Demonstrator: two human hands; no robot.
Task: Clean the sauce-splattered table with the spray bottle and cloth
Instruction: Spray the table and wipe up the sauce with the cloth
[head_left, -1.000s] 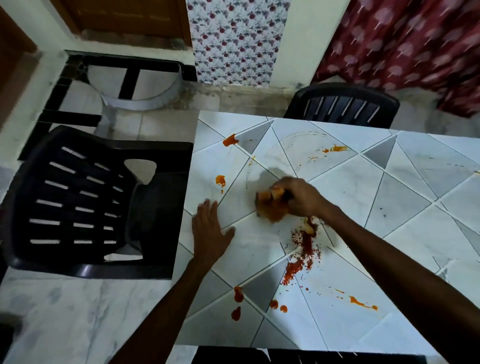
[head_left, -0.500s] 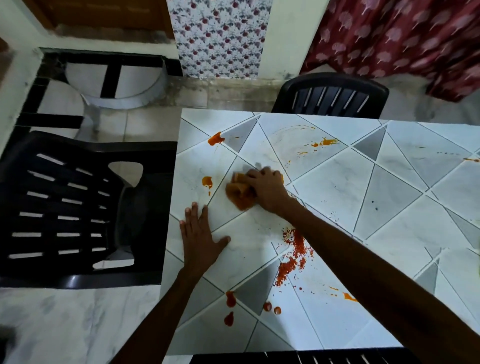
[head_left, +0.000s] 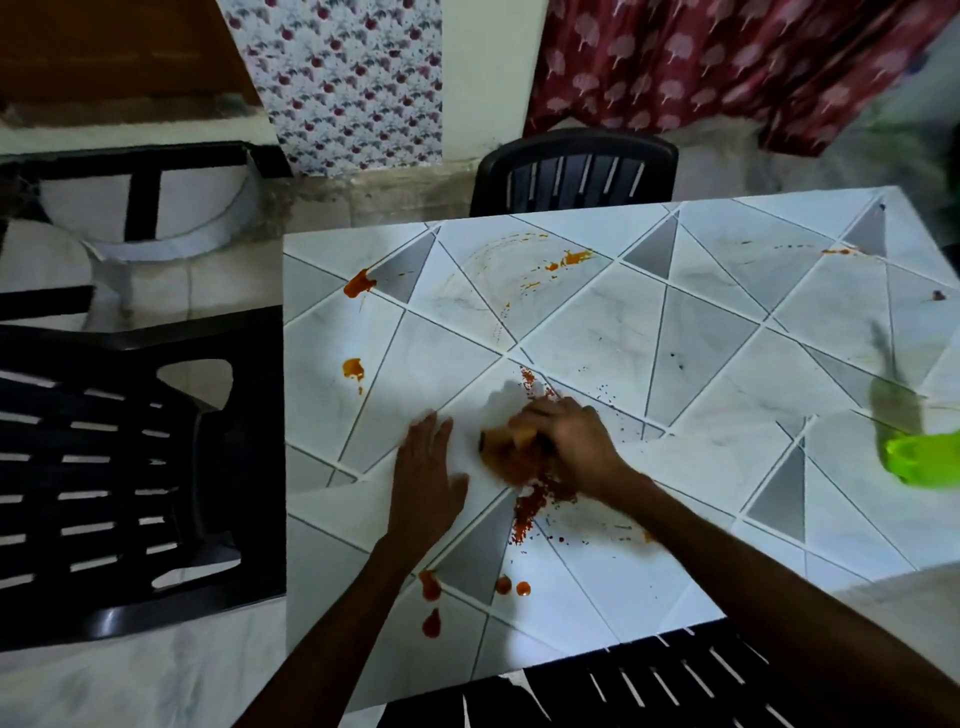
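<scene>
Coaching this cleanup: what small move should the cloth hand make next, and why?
Probably pull the cloth toward the near edge, through the red smear right beside it. The right hand grips the cloth against the table; the left hand lies flat, bracing.

The bare left hand (head_left: 423, 478) and bare right hand (head_left: 571, 441) join uncovered forearms (head_left: 753, 566). A pale grey patch (head_left: 893, 587) beside the right arm may be a sleeve.

right hand (head_left: 571, 447) + cloth (head_left: 506, 454): back down onto red sauce smear (head_left: 525, 512) | fresh sauce specks (head_left: 527, 375) at cloth's 12 o'clock | green spray bottle (head_left: 922, 457) now in view, table's 3 o'clock edge
</scene>
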